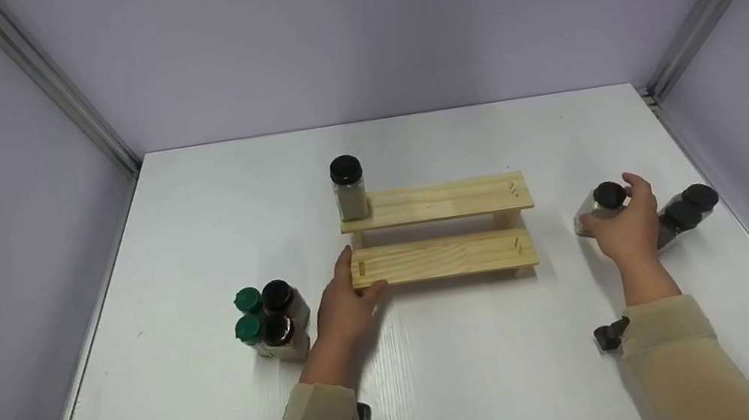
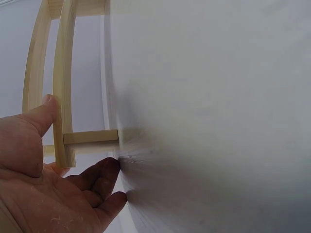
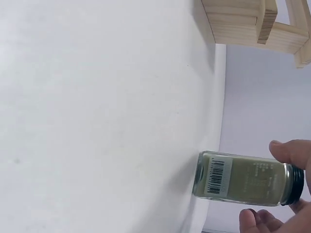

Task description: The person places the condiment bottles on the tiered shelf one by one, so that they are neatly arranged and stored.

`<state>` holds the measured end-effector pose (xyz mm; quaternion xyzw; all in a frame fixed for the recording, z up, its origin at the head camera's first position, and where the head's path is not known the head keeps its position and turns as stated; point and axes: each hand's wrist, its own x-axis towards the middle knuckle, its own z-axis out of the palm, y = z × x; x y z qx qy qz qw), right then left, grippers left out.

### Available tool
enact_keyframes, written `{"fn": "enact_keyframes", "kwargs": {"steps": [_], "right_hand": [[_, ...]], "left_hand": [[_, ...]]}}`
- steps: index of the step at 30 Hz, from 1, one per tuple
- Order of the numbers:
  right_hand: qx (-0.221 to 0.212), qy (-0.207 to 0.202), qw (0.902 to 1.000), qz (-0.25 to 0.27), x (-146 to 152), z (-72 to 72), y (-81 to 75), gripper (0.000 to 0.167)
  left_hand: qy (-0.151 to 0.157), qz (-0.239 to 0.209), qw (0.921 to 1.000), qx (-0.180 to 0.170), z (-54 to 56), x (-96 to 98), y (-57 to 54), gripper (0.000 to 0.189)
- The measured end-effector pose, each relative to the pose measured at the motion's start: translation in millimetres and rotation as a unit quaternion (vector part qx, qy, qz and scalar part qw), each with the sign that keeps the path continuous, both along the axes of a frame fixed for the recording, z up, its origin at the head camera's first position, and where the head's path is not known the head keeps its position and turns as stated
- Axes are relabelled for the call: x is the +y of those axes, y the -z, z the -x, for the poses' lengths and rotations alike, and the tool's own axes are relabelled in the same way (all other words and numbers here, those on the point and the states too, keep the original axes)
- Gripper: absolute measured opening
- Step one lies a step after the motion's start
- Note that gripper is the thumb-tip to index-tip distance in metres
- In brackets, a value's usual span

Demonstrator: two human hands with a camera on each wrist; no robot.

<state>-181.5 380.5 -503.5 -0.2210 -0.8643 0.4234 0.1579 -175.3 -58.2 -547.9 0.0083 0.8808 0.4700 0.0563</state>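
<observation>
My right hand (image 1: 628, 224) holds a square glass spice jar (image 3: 243, 179) near its black cap, thumb on one side and fingers on the other. Greenish powder fills the jar, and a barcode label shows on its glass in the right wrist view. My left hand (image 1: 346, 313) grips the left end of the lower step of a two-step wooden rack (image 1: 443, 258), its thumb along the near edge. In the left wrist view, the other fingers (image 2: 104, 179) lie beside the rack's leg. Another black-capped jar (image 1: 352, 202) stands at the left end of the upper step.
Left of the rack, two green-capped jars (image 1: 252, 329) and two black-capped jars (image 1: 288, 308) stand close together. Two more black-capped jars (image 1: 700, 197) are just right of my right hand. The white table (image 1: 493, 372) meets pale walls at the back and sides.
</observation>
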Motion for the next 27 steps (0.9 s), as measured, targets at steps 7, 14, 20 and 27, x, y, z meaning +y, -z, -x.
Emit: {"fn": "enact_keyframes", "kwargs": {"steps": [7, 14, 20, 27], "right_hand": [[0.015, -0.006, 0.9991, 0.038, 6.7, -1.0, 18.4, 0.098], [0.01, -0.005, 0.9978, 0.066, 11.0, -1.8, 24.6, 0.09], [-0.009, 0.001, 0.9979, 0.064, 9.5, -1.9, 24.2, 0.086], [-0.008, 0.006, 0.9979, 0.064, 7.1, -2.0, 23.8, 0.085]], "left_hand": [[0.002, -0.001, 1.0, -0.001, -2.0, -0.4, -0.9, 0.089], [-0.003, 0.003, 1.0, -0.005, -0.8, -0.2, 1.1, 0.09], [-0.002, 0.008, 1.0, -0.002, -0.6, 0.2, 0.3, 0.09], [-0.007, 0.005, 0.9999, -0.007, -1.9, 1.1, -1.0, 0.089]]}}
